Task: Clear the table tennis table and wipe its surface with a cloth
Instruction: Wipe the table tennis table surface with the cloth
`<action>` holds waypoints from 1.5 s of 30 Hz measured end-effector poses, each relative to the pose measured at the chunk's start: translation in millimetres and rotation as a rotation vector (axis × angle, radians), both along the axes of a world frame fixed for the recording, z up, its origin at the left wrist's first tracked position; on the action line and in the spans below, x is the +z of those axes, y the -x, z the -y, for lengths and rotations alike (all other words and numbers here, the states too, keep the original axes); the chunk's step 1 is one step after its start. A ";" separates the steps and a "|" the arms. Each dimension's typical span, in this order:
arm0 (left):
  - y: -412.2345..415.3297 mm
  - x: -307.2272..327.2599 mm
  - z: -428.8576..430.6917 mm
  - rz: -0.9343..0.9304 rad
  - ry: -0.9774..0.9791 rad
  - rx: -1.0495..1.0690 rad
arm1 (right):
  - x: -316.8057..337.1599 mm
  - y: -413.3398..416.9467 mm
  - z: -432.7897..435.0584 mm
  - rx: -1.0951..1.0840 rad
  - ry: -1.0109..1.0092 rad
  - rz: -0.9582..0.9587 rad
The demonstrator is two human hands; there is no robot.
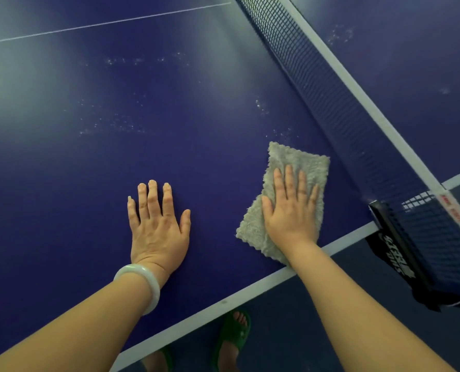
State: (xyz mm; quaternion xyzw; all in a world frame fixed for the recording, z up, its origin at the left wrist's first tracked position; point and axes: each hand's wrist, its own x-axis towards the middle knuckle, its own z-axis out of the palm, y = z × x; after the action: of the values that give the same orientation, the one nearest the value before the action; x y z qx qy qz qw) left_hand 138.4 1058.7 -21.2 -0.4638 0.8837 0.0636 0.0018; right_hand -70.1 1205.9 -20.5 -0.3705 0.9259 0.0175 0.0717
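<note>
Hands come first, and there are two. The left hand [157,226] lies flat on the blue counter [62,183], with its fingers straight and a little apart, and it holds nothing. The right hand [290,210] lies flat on one grey fluffy cloth [296,159], fingers straight, pressing it onto the counter. The cloth's near corner reaches the white edge line [223,304]. It is close to the net [344,103] but apart from it.

There is one dark net with a white top band. One black clamp [395,245] holds it at the edge. One pale bangle [145,283] is on the left wrist. Two green sandals [234,334] stand on the dark floor [357,304].

The counter has thin white lines and patches of small white specks [110,127].
</note>
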 end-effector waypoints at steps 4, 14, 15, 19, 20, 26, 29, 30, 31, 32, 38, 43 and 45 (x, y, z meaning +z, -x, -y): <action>-2.2 -3.1 0.8 -0.018 0.002 -0.011 | -4.0 -6.1 -43.1 -0.049 -0.016 -0.019; 45.2 1.8 -6.6 -0.072 0.044 -0.427 | 5.4 30.4 -46.2 -0.293 -0.048 0.047; 55.8 1.6 -10.0 -0.066 0.026 -0.428 | 5.3 33.7 -48.0 -0.282 -0.052 0.048; 70.8 -3.1 -18.8 -0.039 0.022 -0.343 | 4.1 56.4 -54.5 -0.232 -0.068 0.014; 70.4 -3.4 -19.2 -0.042 0.028 -0.338 | 2.9 62.7 -53.5 -0.231 -0.064 0.012; 70.6 -1.7 -20.5 -0.030 0.022 -0.326 | -0.7 59.5 -59.5 0.092 0.003 0.007; 70.2 0.3 -20.3 -0.016 0.019 -0.323 | -3.1 55.0 -67.9 0.049 -0.025 -0.032; 70.3 1.1 -20.3 -0.014 0.021 -0.321 | -3.0 58.7 -67.5 -0.021 -0.035 -0.042; 70.5 1.6 -20.2 -0.014 0.023 -0.319 | -2.4 65.0 -65.4 -0.082 -0.043 -0.038; 70.7 2.0 -20.6 -0.014 0.024 -0.320 | -1.1 72.8 -62.4 -0.129 -0.051 -0.024; 70.6 0.9 -20.0 -0.003 0.027 -0.329 | 9.6 96.5 -31.9 -0.210 -0.033 0.088; 70.5 1.4 -20.1 -0.013 0.018 -0.327 | 7.4 45.7 -55.1 -0.018 -0.079 0.076; 71.1 1.3 -20.6 -0.016 0.020 -0.324 | 5.9 51.3 -56.7 -0.117 -0.089 0.063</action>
State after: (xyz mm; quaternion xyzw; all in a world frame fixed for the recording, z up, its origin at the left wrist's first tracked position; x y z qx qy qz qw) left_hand 67.3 1079.3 -19.9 -0.3148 0.9474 0.0574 0.0002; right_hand -121.4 1262.6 -14.6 -0.3127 0.9415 0.0429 0.1179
